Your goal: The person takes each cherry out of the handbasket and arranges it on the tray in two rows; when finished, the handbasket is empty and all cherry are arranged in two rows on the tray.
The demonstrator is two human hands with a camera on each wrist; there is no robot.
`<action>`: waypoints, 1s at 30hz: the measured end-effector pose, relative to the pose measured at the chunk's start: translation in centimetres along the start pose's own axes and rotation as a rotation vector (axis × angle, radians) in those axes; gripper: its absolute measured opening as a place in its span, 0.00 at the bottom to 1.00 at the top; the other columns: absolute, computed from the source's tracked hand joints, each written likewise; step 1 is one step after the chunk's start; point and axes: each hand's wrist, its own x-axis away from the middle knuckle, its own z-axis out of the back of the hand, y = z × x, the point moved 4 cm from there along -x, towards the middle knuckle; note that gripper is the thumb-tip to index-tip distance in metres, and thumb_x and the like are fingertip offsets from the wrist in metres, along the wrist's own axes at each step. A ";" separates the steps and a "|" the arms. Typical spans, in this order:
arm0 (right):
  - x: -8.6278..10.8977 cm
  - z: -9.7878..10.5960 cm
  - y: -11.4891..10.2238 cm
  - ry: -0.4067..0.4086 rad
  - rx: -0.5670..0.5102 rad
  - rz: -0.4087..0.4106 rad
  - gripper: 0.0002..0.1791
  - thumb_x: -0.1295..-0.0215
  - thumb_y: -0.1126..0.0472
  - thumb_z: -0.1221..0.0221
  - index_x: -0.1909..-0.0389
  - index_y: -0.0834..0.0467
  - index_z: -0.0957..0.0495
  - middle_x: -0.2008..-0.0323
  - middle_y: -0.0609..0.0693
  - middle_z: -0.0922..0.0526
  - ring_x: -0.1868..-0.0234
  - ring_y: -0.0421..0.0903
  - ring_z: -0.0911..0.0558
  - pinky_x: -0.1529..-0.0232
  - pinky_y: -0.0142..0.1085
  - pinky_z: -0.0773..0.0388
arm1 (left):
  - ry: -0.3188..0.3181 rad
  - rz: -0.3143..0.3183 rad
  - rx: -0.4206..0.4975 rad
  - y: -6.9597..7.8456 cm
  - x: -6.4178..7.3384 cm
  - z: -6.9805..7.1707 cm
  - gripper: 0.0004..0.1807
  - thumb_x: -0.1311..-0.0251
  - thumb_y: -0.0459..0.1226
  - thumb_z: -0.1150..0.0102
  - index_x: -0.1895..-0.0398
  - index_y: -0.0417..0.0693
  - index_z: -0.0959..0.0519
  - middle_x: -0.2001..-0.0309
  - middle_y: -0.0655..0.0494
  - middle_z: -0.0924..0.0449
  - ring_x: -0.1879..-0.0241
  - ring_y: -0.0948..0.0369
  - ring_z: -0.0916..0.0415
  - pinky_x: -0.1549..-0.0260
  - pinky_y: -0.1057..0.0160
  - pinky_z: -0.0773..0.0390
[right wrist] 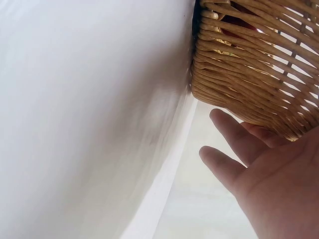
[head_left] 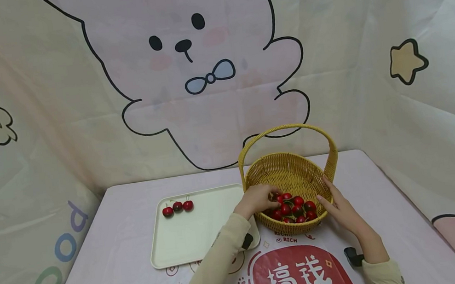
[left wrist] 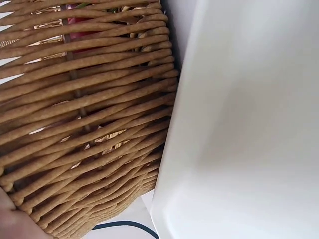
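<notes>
A yellow-brown wicker basket [head_left: 289, 170] with a tall arched handle holds a heap of dark red cherries [head_left: 298, 209]. My left hand [head_left: 260, 198] reaches over its left rim, fingers curled, and pinches a cherry at the heap's left edge; the fingertips are partly hidden. At the right rim, my right hand [head_left: 341, 207] holds the basket, thumb on the inner side and fingers outside. In the right wrist view its fingers [right wrist: 239, 139] lie along the woven wall. Three stemmed cherries [head_left: 178, 207] sit in a row on a cream tray [head_left: 196, 238], near its upper left corner.
The tray stands left of the basket, its right edge close against the basket's wall. A pale printed cloth [head_left: 120, 227] covers the table, with a red printed patch [head_left: 303, 273] at the front. Cartoon-printed curtains [head_left: 337, 79] enclose the back and sides.
</notes>
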 end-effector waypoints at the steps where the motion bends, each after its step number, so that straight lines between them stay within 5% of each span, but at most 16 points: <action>1: 0.0 0.0 0.0 -0.001 0.000 0.002 0.40 0.31 0.46 0.54 0.27 0.52 0.64 0.29 0.64 0.58 0.32 0.69 0.53 0.41 0.68 0.49 | 0.006 -0.005 0.000 0.0 0.0 0.0 0.18 0.46 0.49 0.37 0.51 0.62 0.20 0.55 0.68 0.20 0.57 0.69 0.25 0.58 0.70 0.25; 13: 0.1 0.0 0.1 0.000 -0.019 0.017 0.40 0.31 0.47 0.54 0.27 0.53 0.64 0.28 0.64 0.59 0.32 0.70 0.53 0.42 0.69 0.49 | 0.105 -0.073 0.071 0.0 0.2 0.3 0.20 0.43 0.49 0.40 0.47 0.59 0.22 0.52 0.68 0.22 0.53 0.70 0.26 0.53 0.68 0.25; 30: 0.1 0.0 0.0 0.006 -0.019 0.025 0.40 0.31 0.47 0.54 0.27 0.54 0.63 0.29 0.64 0.58 0.32 0.70 0.52 0.42 0.69 0.48 | 0.354 -0.191 0.138 0.6 1.8 1.1 0.19 0.40 0.47 0.42 0.46 0.57 0.24 0.53 0.62 0.27 0.55 0.67 0.27 0.55 0.71 0.25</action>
